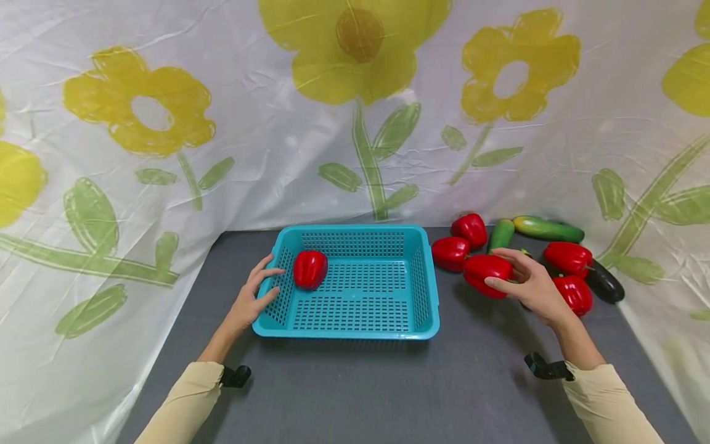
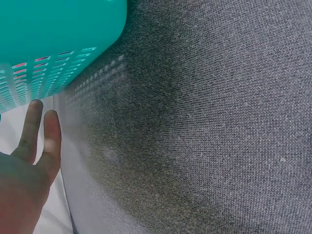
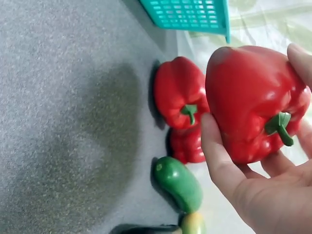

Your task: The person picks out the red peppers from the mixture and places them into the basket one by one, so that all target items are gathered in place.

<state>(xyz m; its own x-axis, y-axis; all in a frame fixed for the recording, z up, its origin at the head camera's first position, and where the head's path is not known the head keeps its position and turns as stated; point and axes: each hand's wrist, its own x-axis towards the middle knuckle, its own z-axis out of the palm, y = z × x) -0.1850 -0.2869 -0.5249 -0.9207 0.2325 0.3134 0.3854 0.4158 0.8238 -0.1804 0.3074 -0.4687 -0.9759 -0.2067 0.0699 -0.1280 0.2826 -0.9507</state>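
My right hand (image 1: pixel 532 287) grips a red bell pepper (image 1: pixel 488 275) above the grey table, right of a blue plastic basket (image 1: pixel 355 333). Thumb and fingers wrap the sides of this pepper, and its green stem shows in the right wrist view. At the basket's left side, my left hand (image 1: pixel 246 305) has its fingers spread at the rim. Two of its fingers (image 2: pixel 52 136) extend fairly straight along the outer wall in the left wrist view. Inside the basket, near its left wall, lies another red bell pepper (image 1: pixel 310 269).
Right of the basket lie two red peppers (image 3: pixel 180 92), a green cucumber-like vegetable (image 1: pixel 501 235) and a yellow-tipped green one (image 1: pixel 546 229). Farther right are two more red peppers (image 1: pixel 568 258) and a dark eggplant (image 1: pixel 604 282). A flower-printed white sheet (image 1: pixel 249 154) hangs behind the table.
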